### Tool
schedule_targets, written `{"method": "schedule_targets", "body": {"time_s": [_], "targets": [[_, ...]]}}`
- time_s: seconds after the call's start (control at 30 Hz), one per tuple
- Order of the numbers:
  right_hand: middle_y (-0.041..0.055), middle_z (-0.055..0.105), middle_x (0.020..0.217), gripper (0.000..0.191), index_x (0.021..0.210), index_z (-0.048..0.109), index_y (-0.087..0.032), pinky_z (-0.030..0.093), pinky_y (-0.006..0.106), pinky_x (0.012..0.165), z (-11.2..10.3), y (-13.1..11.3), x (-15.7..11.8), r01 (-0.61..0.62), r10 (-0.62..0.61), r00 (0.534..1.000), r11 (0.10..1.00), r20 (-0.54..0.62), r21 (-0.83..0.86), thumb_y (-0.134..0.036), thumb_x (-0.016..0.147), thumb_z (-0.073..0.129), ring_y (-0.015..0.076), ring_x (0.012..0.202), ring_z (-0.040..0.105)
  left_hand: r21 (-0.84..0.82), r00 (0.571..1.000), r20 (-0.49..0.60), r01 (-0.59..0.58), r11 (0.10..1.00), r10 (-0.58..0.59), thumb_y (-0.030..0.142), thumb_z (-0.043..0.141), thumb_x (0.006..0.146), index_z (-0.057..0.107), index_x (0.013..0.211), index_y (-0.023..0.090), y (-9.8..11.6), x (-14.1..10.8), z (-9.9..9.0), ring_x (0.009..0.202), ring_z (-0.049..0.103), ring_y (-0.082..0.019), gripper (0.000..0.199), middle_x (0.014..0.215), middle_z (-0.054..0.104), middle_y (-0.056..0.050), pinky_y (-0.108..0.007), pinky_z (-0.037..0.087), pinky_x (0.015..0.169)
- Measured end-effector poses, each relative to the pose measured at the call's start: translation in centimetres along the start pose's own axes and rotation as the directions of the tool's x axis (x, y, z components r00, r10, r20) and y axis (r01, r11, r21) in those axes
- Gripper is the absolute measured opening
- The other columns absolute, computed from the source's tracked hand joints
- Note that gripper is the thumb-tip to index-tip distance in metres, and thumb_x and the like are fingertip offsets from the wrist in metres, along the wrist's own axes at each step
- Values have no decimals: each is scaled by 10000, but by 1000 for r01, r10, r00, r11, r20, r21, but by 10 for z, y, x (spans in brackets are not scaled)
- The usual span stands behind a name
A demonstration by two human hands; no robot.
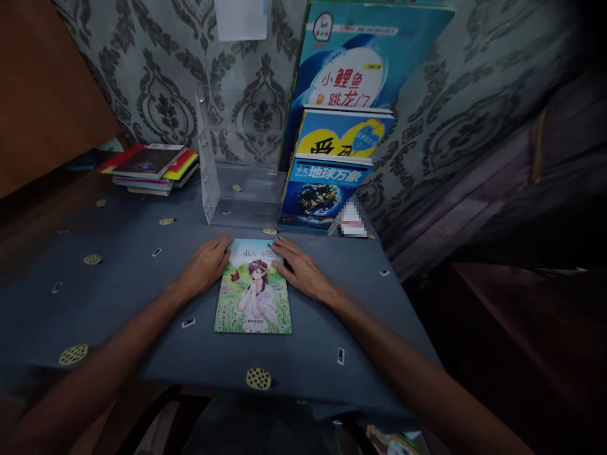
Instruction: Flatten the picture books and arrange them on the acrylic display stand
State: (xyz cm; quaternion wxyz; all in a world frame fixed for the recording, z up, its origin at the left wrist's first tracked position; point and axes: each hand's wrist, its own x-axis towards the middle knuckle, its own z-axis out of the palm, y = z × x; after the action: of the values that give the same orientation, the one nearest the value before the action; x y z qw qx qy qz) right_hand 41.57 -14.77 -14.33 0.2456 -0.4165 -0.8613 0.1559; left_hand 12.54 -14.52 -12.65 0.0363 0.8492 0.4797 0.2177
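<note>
The left forearm [128,338] and right forearm [403,344] are stretched forward, angled inward. The left hand [207,264] and right hand [303,268] are held near each other, backs uppermost, fingers [287,245] extended; the right thumb [282,270] is spread.

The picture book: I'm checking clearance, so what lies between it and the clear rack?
In the head view, only a narrow strip of gray tablecloth shows between the picture book and the clear rack.

Open tablecloth [133,272] lies along the near edge of the flat book [256,303] and off to its left; beyond, the clear rack [207,189] blocks the way, with room left of its upright books [322,189]; a book stack [154,164] obstructs far left.
</note>
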Motion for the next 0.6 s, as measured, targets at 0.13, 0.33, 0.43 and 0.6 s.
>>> {"method": "schedule_targets", "body": {"time_s": [0.13, 0.33, 0.43, 0.6], "targets": [[168, 494, 1550, 501, 1451, 555, -156, 377, 555, 1210, 0, -1, 0, -19, 19, 1000, 1000, -1, 5, -397, 1017, 484, 310, 1490, 398, 133, 997, 23, -72, 989, 70, 212, 362, 1011, 598, 1159, 172, 6, 3, -5, 1187, 616, -294, 281, 1246, 658, -156, -477, 526, 995], [133, 498, 1555, 476, 1447, 562, -196, 373, 559, 1206, 1, -3, 0, -30, 31, 999, 999, -17, 9, -376, 1010, 504, 298, 1483, 413, 227, 973, 88, -230, 946, 215, 193, 405, 1001, 619, 1101, 136, 37, 20, -6, 1216, 598, -315, 242, 1311, 625, -190, -503, 474, 1069], [144, 522, 1534, 454, 1420, 586, -182, 377, 554, 1201, 3, -5, -1, -33, 33, 999, 999, -32, -1, -338, 999, 517, 295, 1454, 454, 151, 951, 151, -291, 945, 269, 196, 428, 1001, 599, 1164, 139, 53, 29, 1, 1161, 622, -294, 243, 1285, 639, -171, -474, 503, 1028], [166, 560, 1494, 423, 1373, 621, -147, 428, 514, 1171, 0, -16, -16, -35, 35, 998, 999, -60, -4, -279, 984, 521, 282, 1393, 528, 77, 952, 116, -293, 953, 283, 174, 369, 1018, 585, 1206, 134, 59, 33, 11, 1235, 588, -294, 289, 1282, 642, -175, -481, 489, 1049]]}}
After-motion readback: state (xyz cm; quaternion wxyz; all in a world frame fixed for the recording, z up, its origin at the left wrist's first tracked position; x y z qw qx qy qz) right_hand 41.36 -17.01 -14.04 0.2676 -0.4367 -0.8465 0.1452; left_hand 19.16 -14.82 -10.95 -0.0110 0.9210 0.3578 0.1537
